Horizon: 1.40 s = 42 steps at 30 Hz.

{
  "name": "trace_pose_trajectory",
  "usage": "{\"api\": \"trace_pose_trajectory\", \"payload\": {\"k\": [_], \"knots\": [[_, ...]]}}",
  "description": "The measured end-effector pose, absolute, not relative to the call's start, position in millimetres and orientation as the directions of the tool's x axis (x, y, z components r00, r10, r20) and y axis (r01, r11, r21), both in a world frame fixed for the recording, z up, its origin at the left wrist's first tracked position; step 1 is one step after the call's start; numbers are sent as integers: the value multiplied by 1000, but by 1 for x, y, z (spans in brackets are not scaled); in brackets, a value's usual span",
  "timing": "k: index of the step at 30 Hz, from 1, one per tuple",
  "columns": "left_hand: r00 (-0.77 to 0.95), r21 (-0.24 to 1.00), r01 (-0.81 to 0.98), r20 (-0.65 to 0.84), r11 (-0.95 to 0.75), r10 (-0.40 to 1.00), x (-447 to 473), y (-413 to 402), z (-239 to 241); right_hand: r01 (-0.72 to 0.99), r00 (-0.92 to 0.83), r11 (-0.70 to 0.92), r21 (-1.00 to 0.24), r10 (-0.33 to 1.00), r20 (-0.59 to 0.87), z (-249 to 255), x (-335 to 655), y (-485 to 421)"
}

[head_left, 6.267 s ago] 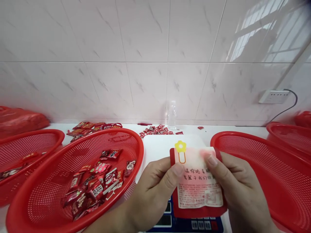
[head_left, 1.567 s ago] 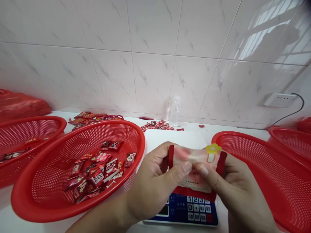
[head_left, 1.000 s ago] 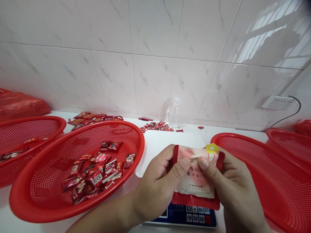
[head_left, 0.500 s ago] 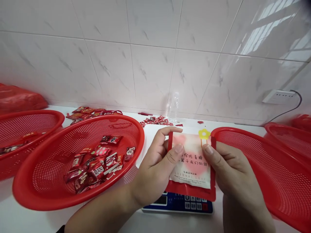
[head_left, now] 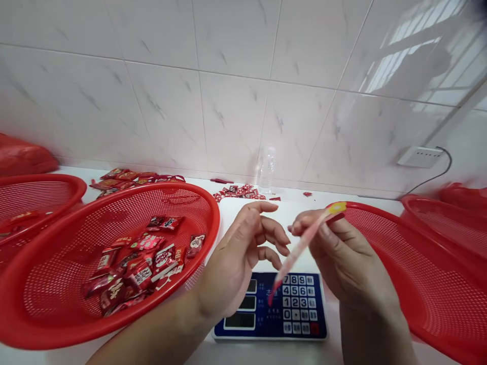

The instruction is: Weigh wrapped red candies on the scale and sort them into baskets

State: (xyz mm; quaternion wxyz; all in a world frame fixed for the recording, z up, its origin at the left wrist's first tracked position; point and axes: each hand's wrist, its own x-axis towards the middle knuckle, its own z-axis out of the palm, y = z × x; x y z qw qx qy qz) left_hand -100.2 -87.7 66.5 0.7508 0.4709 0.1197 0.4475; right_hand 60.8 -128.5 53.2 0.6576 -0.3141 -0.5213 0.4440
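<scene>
My right hand [head_left: 342,253] pinches a small red-edged pouch [head_left: 300,248] with a yellow flower print, turned edge-on above the blue-faced scale [head_left: 281,306]. My left hand [head_left: 243,253] hovers just left of the pouch, fingers loosely curled and apart, holding nothing. A red mesh basket [head_left: 57,324] at the left holds several red wrapped candies [head_left: 140,263]. Another red mesh basket [head_left: 426,284] lies right of my right hand.
More red baskets sit at the far left [head_left: 38,187] and far right [head_left: 449,218]. Loose candy wrappers [head_left: 239,191] and a clear plastic bottle [head_left: 266,170] stand by the tiled wall. A wall socket [head_left: 418,156] with a cable is at the right. A red plastic bag [head_left: 19,154] lies far left.
My left hand has let go of the pouch and opened. My right hand has turned the pouch from facing me to edge-on, uncovering the scale's keypad.
</scene>
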Motion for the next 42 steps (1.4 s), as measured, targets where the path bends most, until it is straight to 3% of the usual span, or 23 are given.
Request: {"api": "trace_pose_trajectory", "payload": {"k": [5,9,14,16,18,20,23,25,27,31,33,35,37,39,42], "knots": [[710,964,-249,119,89,694,-99,-84,66,-346,21,417,-840,899,438,60,65,-124],[704,988,-155,118,-10,700,-94,-84,59,-326,4,386,-863,913,407,61,66,-126],[717,969,-248,172,17,676,-91,-84,53,-306,-129,366,-879,899,419,60,63,-122],[693,945,-325,208,41,691,-92,-85,53,-168,32,448,-878,893,449,59,59,-123],[637,924,-381,247,21,730,-95,-87,55,37,281,554,-832,793,540,58,52,-126],[571,902,-431,291,-22,768,-97,-88,56,230,465,662,-713,569,678,54,46,-131],[514,881,-469,334,-67,790,-100,-90,57,567,471,680,-464,194,860,46,39,-138],[495,870,-484,364,-97,789,-101,-91,58,729,336,578,-367,165,927,43,36,-141],[484,860,-495,390,-123,784,-102,-92,58,752,264,537,-384,289,920,42,31,-142],[478,857,-498,398,-131,783,-104,-94,58,608,471,669,-427,129,872,48,25,-141],[488,872,-469,388,-141,782,-105,-95,58,446,560,739,-505,210,802,49,30,-141],[520,901,-403,370,-161,770,-106,-96,58,190,511,699,-689,529,677,46,40,-143],[567,925,-340,344,-168,748,-106,-97,59,-45,334,535,-844,804,492,40,50,-144],[609,928,-335,344,-161,715,-106,-97,60,-139,188,400,-906,909,373,36,56,-144],[627,916,-366,375,-167,683,-106,-95,61,-89,140,374,-923,922,360,33,56,-142]]}}
